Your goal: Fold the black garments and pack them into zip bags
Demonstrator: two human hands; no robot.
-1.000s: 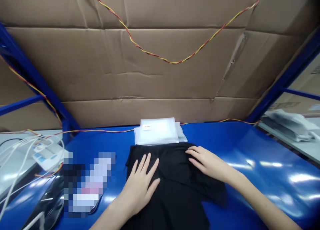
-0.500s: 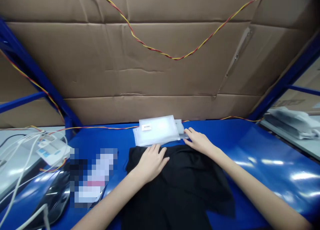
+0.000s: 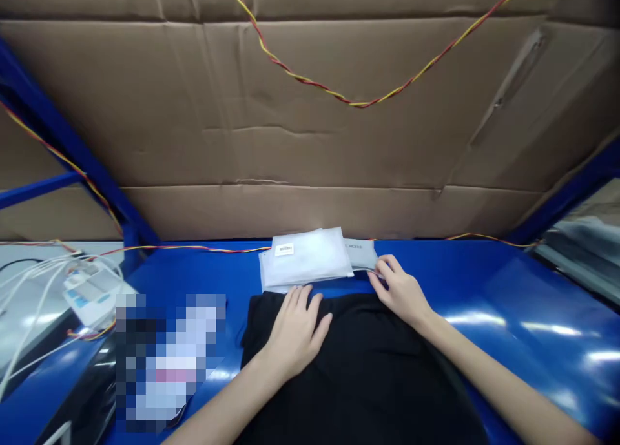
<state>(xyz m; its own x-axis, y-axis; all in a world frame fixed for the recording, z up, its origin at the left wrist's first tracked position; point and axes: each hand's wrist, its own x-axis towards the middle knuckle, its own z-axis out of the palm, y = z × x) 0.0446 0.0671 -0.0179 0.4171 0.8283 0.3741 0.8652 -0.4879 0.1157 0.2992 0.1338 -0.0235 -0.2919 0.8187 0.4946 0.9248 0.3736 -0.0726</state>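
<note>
A black garment [image 3: 358,367] lies spread on the blue table in front of me. My left hand [image 3: 298,332] rests flat on its upper part, fingers stretched out and thumb apart. Just beyond it lie frosted zip bags [image 3: 310,258], stacked, the top one with a barcode label [image 3: 284,248]. From under their right side sticks out a flat grey packet [image 3: 361,254] with printed letters. My right hand [image 3: 400,290] pinches the packet's right corner between thumb and fingers. The rest of the packet is hidden beneath the bags.
At the left are white cables [image 3: 29,303], a white device [image 3: 94,296] and a pixelated item [image 3: 174,361] beside dark plastic. A cardboard wall [image 3: 290,154] with a hanging red-yellow wire [image 3: 358,104] closes off the back. Plastic-wrapped goods [image 3: 581,251] lie far right.
My right hand has moved right, and more of the grey packet shows from under the frosted bags. The left hand stays on the garment. The camera view has shifted slightly.
</note>
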